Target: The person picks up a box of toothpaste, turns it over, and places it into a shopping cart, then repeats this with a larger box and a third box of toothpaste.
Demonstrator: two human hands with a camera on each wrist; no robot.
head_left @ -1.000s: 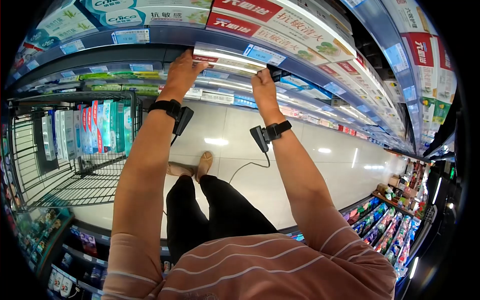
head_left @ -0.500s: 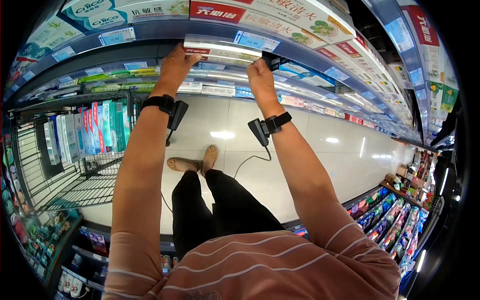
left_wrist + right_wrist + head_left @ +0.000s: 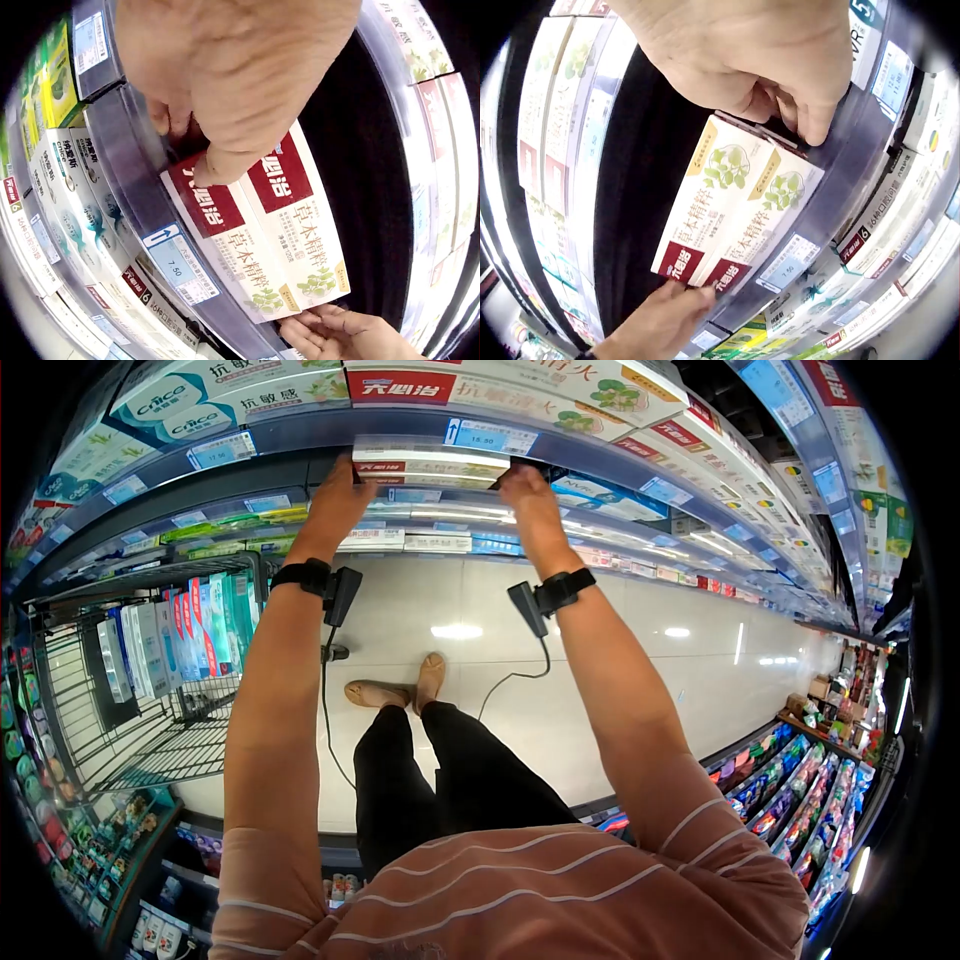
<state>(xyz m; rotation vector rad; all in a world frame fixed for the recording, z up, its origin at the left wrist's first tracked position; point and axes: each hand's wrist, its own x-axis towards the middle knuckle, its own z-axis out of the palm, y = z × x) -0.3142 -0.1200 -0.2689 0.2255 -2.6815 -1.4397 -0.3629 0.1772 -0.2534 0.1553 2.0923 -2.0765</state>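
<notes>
Two white-and-red toothpaste boxes [image 3: 262,244] lie side by side on a dark shelf, green leaves printed near one end. At their red end, my left hand [image 3: 337,505] has its thumb over the front box and its other fingers bent around the end. My right hand [image 3: 533,505] is at the opposite, leafy end. In the right wrist view, loosely bent fingers [image 3: 814,124] sit right at the box ends, and the boxes' end flaps show beside them. The left hand [image 3: 649,322] appears across the boxes there.
A price tag [image 3: 174,259] runs along the shelf lip below the boxes. Above, another shelf holds larger toothpaste boxes [image 3: 400,388]. A wire shopping cart [image 3: 160,745] with several upright boxes stands at the left. Blue boxes [image 3: 610,497] lie right of my right hand.
The view has shifted, so the shelf boxes and both hands sit further left or lower. My right hand has loosened from a tighter curl at the box end. My left hand stays at its end.
</notes>
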